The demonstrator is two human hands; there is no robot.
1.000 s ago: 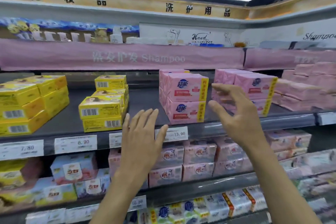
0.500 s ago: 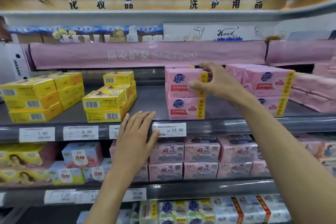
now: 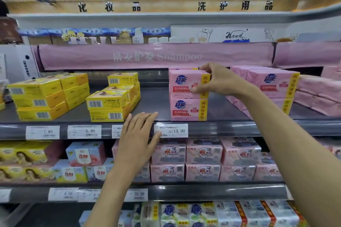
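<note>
The right hand (image 3: 219, 79) grips the top pink pack (image 3: 186, 84), which sits on the lower pink pack (image 3: 186, 109) near the front of the middle shelf (image 3: 156, 101). Its fingers (image 3: 206, 68) curl over the pack's upper right corner while the thumb presses the front face below. This is a pinch at one end, not a hold around the whole pack. The left hand (image 3: 137, 138) is spread flat with straight fingers in front of the shelf's rail, just left of the price tag (image 3: 171, 130) marked 13.90. It holds nothing, and whether it touches the rail cannot be told.

Judging from this grip, the main risk is that the pack's free left end swings down when lifted, since most of the weight lies left of the pinch. The wrapper looks glossy, so the pack could slide out of the fingers and fall past the rail. Dragging rather than lifting could also pull the lower pink pack forward, and it stands close to the edge. Another pink pack seems to lie just behind the held one, and a hooked fingertip might catch it too. The yellow boxes (image 3: 108, 105) to the left and the pink stack (image 3: 269, 83) to the right stand apart and look safe. The left hand is low and off to the side, poorly placed to catch a drop.
</note>
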